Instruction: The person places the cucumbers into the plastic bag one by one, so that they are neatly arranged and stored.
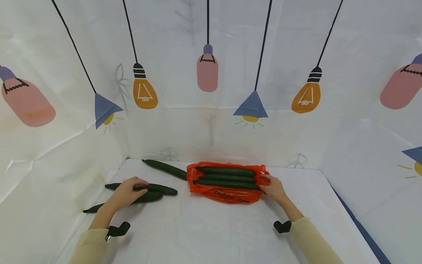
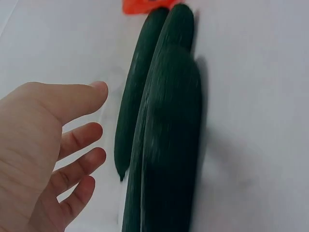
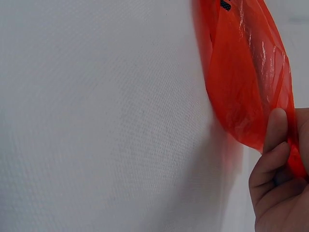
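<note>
My left hand (image 1: 126,192) hovers at two dark green cucumbers that lie close together on the left, one long cucumber (image 1: 159,188) and another cucumber (image 1: 150,197) partly under the hand. In the left wrist view a gap separates the bent, spread fingers from the nearest cucumber (image 2: 171,140); nothing is held. On the right, a red plastic bag (image 1: 221,196) printed "THANK YOU" lies with its opening facing up and three cucumbers (image 1: 227,178) side by side in it. My right hand (image 1: 273,189) pinches the bag's right edge, the red film (image 3: 241,92) bunched between thumb and fingers.
Another cucumber (image 1: 165,168) lies at the back, its right end against the bag's left side. The white table (image 1: 197,231) is bounded by white sheets (image 1: 171,128) printed with hanging lamps at the back and both sides.
</note>
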Motion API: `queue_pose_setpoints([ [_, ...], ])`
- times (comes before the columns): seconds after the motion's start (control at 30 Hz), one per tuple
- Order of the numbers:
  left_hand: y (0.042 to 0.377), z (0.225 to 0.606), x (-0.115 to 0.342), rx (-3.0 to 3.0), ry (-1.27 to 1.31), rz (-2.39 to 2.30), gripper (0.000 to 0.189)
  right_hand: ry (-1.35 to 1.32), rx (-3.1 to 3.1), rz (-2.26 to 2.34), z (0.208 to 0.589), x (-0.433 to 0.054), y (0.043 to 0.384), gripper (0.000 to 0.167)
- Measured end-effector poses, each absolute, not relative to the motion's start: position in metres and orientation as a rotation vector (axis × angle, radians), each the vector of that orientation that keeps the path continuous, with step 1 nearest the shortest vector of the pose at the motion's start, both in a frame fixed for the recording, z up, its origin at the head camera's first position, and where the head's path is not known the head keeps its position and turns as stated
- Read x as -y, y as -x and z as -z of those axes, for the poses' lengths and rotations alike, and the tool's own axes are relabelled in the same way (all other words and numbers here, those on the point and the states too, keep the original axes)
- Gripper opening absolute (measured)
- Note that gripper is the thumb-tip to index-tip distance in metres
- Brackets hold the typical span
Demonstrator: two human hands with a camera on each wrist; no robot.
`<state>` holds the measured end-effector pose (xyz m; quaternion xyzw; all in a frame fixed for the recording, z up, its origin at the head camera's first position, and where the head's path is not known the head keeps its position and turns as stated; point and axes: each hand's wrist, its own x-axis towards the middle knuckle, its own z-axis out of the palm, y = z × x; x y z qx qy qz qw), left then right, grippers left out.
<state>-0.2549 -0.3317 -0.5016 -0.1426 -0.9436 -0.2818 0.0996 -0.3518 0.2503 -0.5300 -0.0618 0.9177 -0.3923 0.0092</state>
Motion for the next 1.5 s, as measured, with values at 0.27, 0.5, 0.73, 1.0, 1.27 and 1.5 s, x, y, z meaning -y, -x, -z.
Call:
queue_pose_setpoints([
  [0.27,0.243,0.506,0.36,2.729,0.381,0.836,0.026,0.185,-2.873,1.219,0.528,-0.25,0.351,0.049],
  [0.5,0.235,0.513,0.376,2.771,0.237,0.871,0.036,0.203,-2.866,1.234,0.528,-0.25,0.351,0.049],
  [0.73,0.231,0.523,0.384,2.784,0.212,0.875,0.045,0.195,-2.85,1.255,0.53,-0.249,0.35,0.05],
  [1.0,0.229,0.537,0.386,2.808,0.167,0.895,0.057,0.171,-2.883,1.208,0.53,-0.249,0.349,0.05],
  [1.27,0.231,0.546,0.383,2.814,0.18,0.891,0.065,0.146,-2.861,1.241,0.535,-0.25,0.35,0.05],
  [1.5,0.238,0.551,0.377,2.831,0.235,0.781,0.059,0.147,-2.862,1.254,0.535,-0.25,0.349,0.05],
])
